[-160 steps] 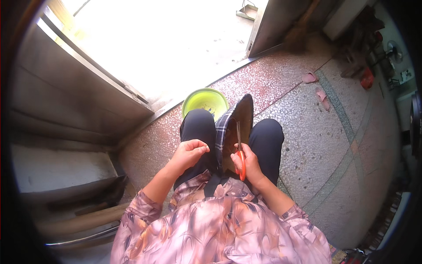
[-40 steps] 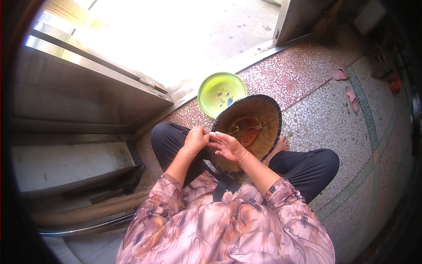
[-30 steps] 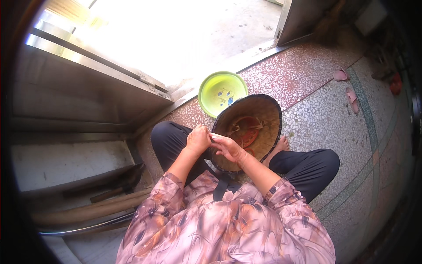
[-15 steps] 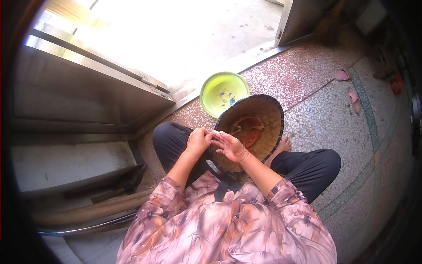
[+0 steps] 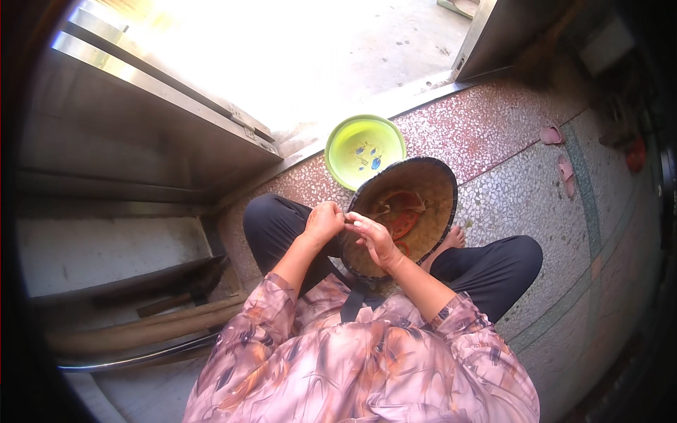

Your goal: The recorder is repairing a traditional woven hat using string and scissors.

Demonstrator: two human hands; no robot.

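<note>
My left hand (image 5: 326, 223) is closed, thumb and fingers drawn together, in front of my left knee. Whatever it pinches is too small or hidden to make out. My right hand (image 5: 375, 239) meets it at the fingertips, its fingers loosely stretched and slightly apart. Beneath and just beyond the hands, a round woven hat (image 5: 438, 190) with a dark rim lies with its hollow side up between my legs. Inside the hat sits an orange-red inner band (image 5: 406, 218) with pale ties.
A lime-green basin (image 5: 340, 156) with blue markings inside stands beyond the hat, near the doorway sill (image 5: 416, 99). Metal door panels (image 5: 134, 134) rise on the left, above wooden poles (image 5: 148, 328). Pink slippers (image 5: 566, 173) lie on the speckled floor at right.
The view has shifted slightly. My hands stay together at the fingertips, with the right fingers a little more bent. The hat and basin remain in place.
</note>
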